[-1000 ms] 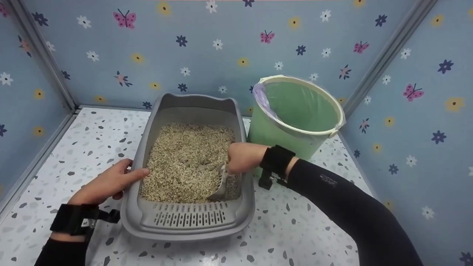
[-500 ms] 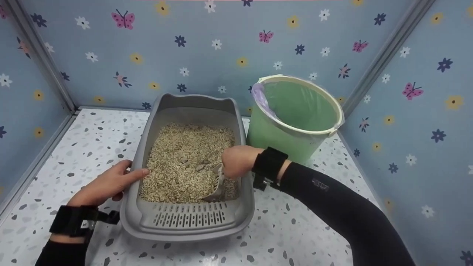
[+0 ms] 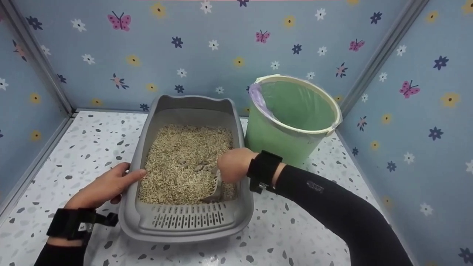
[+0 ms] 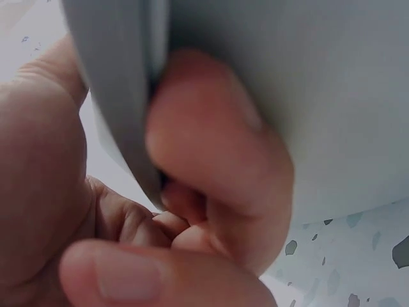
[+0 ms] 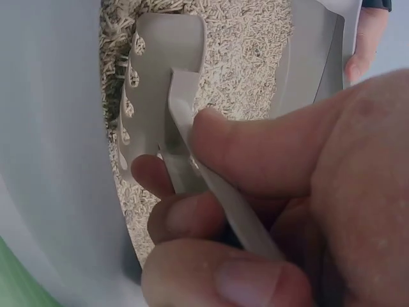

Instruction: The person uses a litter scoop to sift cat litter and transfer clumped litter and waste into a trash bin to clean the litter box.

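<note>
Grey tray [image 3: 186, 236] has its left rim clamped by the left grip [image 3: 103, 186]. Tan pellets [image 3: 188, 147] lie inside it. Near its right wall, the right grip [image 3: 235, 165] is clamped on a scoop [image 5: 170, 48], set among these pellets. Beside, further right, stands a green bucket [image 3: 279, 142].

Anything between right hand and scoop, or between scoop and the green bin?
Nothing visible between the right hand and the scoop; the hand grips its handle. Towards the green bin, the right wall of the gray tray stands between, then the bin's pale rim. The bin's mouth is open.
</note>
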### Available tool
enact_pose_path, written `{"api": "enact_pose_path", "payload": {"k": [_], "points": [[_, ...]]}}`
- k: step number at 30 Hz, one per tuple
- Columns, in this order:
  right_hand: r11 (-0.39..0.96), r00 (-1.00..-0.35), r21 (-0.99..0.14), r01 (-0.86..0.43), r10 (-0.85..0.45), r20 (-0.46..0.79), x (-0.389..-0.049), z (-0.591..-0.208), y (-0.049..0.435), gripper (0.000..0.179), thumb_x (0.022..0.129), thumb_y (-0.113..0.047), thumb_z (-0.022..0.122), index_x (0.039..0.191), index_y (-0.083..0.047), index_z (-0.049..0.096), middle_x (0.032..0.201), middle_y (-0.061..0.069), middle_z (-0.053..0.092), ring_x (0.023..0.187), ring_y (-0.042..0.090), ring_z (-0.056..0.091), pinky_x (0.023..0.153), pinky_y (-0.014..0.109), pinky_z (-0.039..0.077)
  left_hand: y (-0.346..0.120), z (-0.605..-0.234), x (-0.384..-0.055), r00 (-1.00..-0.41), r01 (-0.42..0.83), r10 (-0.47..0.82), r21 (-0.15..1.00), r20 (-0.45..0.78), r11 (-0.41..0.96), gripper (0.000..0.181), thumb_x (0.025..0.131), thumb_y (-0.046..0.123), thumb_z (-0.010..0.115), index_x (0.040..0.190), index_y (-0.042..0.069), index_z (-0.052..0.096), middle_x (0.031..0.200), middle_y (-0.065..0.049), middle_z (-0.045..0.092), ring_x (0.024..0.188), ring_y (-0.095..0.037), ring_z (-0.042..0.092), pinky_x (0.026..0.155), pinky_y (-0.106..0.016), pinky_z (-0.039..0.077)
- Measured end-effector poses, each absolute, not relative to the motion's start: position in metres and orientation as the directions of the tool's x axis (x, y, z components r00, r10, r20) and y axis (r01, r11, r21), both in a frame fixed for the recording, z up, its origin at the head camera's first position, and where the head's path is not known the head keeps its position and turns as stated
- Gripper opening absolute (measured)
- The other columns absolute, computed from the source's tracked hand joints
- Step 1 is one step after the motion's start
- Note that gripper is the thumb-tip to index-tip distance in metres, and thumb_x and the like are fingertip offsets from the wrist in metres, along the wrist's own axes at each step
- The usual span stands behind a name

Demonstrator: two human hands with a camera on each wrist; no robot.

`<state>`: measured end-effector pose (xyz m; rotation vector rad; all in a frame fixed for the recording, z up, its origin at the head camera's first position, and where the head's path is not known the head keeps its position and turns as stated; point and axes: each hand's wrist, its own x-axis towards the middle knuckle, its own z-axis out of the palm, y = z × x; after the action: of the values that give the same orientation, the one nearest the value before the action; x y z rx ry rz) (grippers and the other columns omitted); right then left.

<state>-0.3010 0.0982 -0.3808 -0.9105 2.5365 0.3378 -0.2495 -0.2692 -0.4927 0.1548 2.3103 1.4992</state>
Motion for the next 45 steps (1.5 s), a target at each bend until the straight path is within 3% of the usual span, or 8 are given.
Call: {"api": "enact_pose_path", "payload": {"k": [6,16,21,27,33,42,45], "points": [[0.818,-0.715,0.008,-0.575,-0.498,-0.491,-0.303,-0.396,0.093,0.038,0.1,-0.013,0.06,0.067,-0.021,0.044,0.067,-0.005,0.04,0.059,0.016,0.043,0.052,0.035,0.04,-0.267,-0.492,-0.25,-0.916,-0.135,0.291,0.897,-0.275,0.421,0.068,0.115,0.057,0.055,0.143,-0.002,0.038,0.081,-0.006,0.057,0.051,-0.008,0.035,0.047,-0.026,0.036],[0.849,-0.738,0.021,-0.528,-0.447,-0.505,-0.304,-0.4,0.082,0.03,0.093,-0.006,0.061,0.071,-0.021,0.046,0.07,-0.004,0.044,0.058,0.014,0.042,0.051,0.035,0.042,-0.269,-0.493,-0.25,-0.917,-0.131,0.293,0.898,-0.27,0.419,0.069,0.115,0.058,0.056,0.144,-0.002,0.038,0.083,-0.008,0.059,0.05,-0.009,0.036,0.047,-0.026,0.036],[0.862,-0.728,-0.034,-0.506,-0.447,-0.519,-0.303,-0.406,0.071,0.037,0.095,-0.006,0.063,0.067,-0.021,0.044,0.066,-0.005,0.04,0.055,0.013,0.037,0.049,0.031,0.036,-0.271,-0.494,-0.248,-0.919,-0.13,0.289,0.898,-0.268,0.419,0.072,0.115,0.059,0.055,0.147,-0.003,0.037,0.085,-0.012,0.063,0.051,-0.01,0.04,0.047,-0.026,0.038],[0.837,-0.709,-0.073,-0.542,-0.502,-0.496,-0.305,-0.422,0.058,0.047,0.104,-0.017,0.062,0.064,-0.021,0.039,0.061,-0.006,0.03,0.053,0.013,0.029,0.051,0.031,0.031,-0.269,-0.494,-0.248,-0.922,-0.126,0.286,0.898,-0.263,0.421,0.068,0.115,0.058,0.056,0.142,-0.002,0.039,0.086,-0.011,0.063,0.051,-0.01,0.04,0.048,-0.026,0.039],[0.844,-0.707,-0.146,-0.515,-0.515,-0.485,-0.311,-0.436,0.05,0.049,0.114,-0.033,0.062,0.071,-0.019,0.043,0.065,-0.005,0.035,0.054,0.013,0.036,0.054,0.031,0.037,-0.268,-0.492,-0.248,-0.922,-0.125,0.283,0.895,-0.264,0.427,0.068,0.114,0.059,0.056,0.141,-0.001,0.04,0.086,-0.011,0.062,0.052,-0.011,0.041,0.048,-0.026,0.04],[0.815,-0.675,-0.29,-0.502,-0.579,-0.457,-0.323,-0.448,0.05,0.034,0.115,-0.029,0.066,0.084,-0.016,0.058,0.074,-0.002,0.05,0.063,0.013,0.046,0.059,0.028,0.04,-0.267,-0.492,-0.249,-0.924,-0.13,0.276,0.897,-0.264,0.423,0.069,0.116,0.056,0.055,0.147,-0.003,0.036,0.088,-0.013,0.064,0.051,-0.01,0.042,0.047,-0.025,0.038],[0.786,-0.651,-0.31,-0.536,-0.618,-0.441,-0.328,-0.452,0.05,0.036,0.115,-0.026,0.066,0.083,-0.015,0.054,0.074,-0.002,0.044,0.063,0.013,0.042,0.06,0.027,0.036,-0.267,-0.491,-0.249,-0.925,-0.12,0.282,0.898,-0.257,0.423,0.067,0.116,0.054,0.055,0.147,-0.003,0.037,0.087,-0.012,0.064,0.052,-0.01,0.042,0.047,-0.026,0.039]]}}
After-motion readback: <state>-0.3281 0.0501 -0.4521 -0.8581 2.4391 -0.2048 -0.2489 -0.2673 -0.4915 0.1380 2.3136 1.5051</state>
